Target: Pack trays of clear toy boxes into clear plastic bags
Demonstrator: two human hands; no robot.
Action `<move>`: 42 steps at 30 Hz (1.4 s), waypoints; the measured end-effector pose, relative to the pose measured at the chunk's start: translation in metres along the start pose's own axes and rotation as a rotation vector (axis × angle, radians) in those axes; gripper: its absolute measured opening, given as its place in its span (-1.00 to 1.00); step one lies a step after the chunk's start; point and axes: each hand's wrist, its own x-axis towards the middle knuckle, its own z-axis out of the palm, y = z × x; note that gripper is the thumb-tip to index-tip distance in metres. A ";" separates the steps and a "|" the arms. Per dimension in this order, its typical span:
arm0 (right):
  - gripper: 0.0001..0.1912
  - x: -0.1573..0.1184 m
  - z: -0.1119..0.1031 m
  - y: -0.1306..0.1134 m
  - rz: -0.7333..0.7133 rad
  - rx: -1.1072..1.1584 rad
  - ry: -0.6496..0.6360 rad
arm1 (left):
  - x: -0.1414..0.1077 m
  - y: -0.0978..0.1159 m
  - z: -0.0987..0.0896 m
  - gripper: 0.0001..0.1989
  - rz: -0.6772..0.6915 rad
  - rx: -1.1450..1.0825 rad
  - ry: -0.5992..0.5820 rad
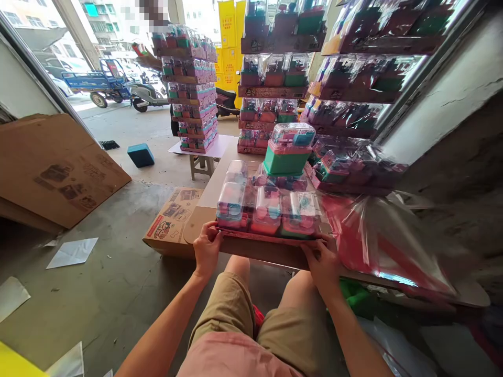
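Note:
A shallow pink cardboard display tray (267, 236) lies near the table edge in front of me. Clear-lidded plastic toy boxes (268, 207) with pink, blue and green parts stand in it. My left hand (207, 248) pinches the tray's near left corner between thumb and fingers. At the near right corner, my right hand (323, 259) grips the tray's front edge the same way. One green-based toy box (288, 152) with a clear lid sits higher, on top of the boxes at the back.
Tall stacks of filled trays (273, 78) rise behind the table, with another stack (192, 89) on a stool and a person partly behind it. Clear plastic film (377, 246) lies at right. Cardboard boxes (173, 220) stand at left; a blue block (140, 155) rests on the floor.

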 end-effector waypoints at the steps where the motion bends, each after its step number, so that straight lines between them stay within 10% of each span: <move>1: -0.56 0.000 0.000 -0.001 -0.015 -0.005 0.005 | 0.000 0.000 0.000 -0.73 0.005 0.013 0.004; 42: -0.61 0.004 0.001 0.003 -0.275 -0.199 0.030 | 0.008 -0.007 -0.002 -0.87 0.269 0.516 -0.014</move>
